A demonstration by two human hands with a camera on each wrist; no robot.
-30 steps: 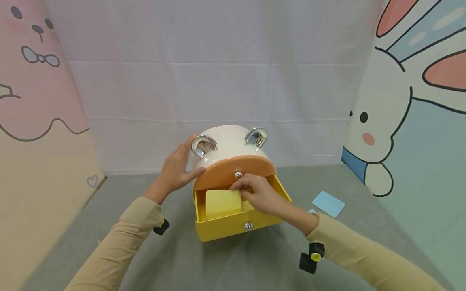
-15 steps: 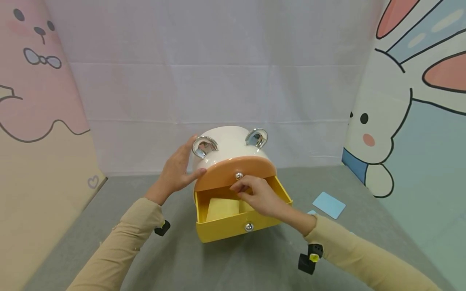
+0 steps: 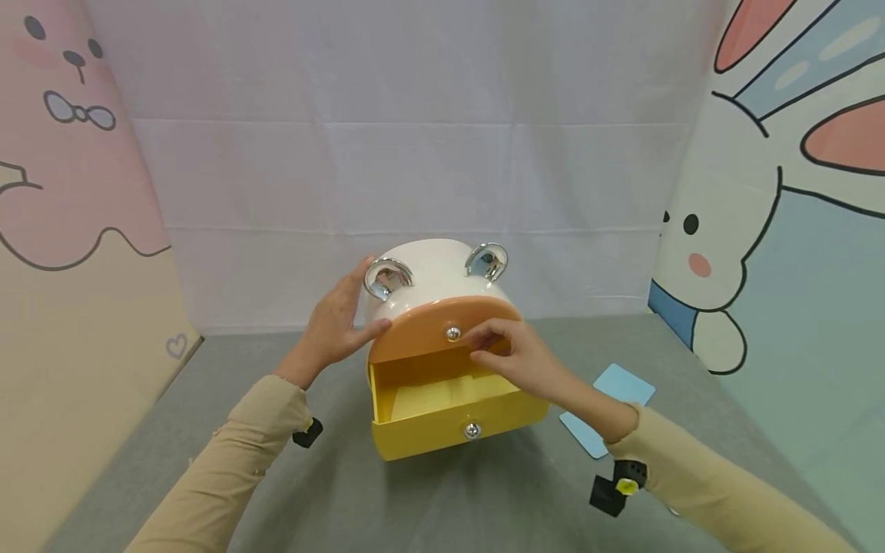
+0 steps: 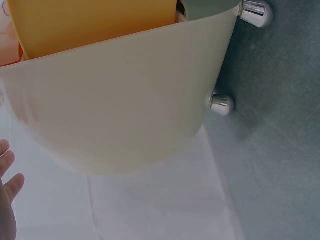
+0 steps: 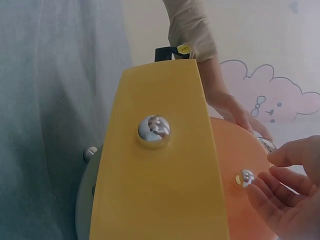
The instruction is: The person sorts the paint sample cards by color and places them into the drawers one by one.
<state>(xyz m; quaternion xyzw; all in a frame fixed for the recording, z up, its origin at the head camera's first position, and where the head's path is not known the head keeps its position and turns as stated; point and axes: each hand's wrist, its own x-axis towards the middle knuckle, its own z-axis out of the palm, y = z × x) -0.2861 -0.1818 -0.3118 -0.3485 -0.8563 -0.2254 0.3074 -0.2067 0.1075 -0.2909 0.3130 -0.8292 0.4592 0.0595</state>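
Note:
A white rounded drawer box point(image 3: 435, 265) with two silver ears stands mid-table. Its orange upper drawer point(image 3: 415, 334) is closed, and the yellow lower drawer point(image 3: 422, 442) is pulled out. Pale yellow cards point(image 3: 425, 399) lie flat on that drawer's floor. My left hand point(image 3: 332, 326) rests against the box's left side, thumb by the orange front's edge. Over the right part of the yellow drawer hovers my right hand point(image 3: 522, 357), its fingers loosely bent and holding nothing, near the silver knob point(image 3: 452, 333) of the orange drawer. In the right wrist view the yellow front point(image 5: 165, 190) hides the drawer's inside.
Light blue cards point(image 3: 625, 384) lie on the grey tabletop point(image 3: 332, 491) to the right, partly under my right forearm. A white cloth point(image 3: 276, 169) hangs behind, with cartoon panels at both sides. Silver feet point(image 4: 221, 104) support the box.
The yellow card my right hand pinched has dropped and now lies flat in the drawer. My right hand has drawn back to the right. The left hand stays put.

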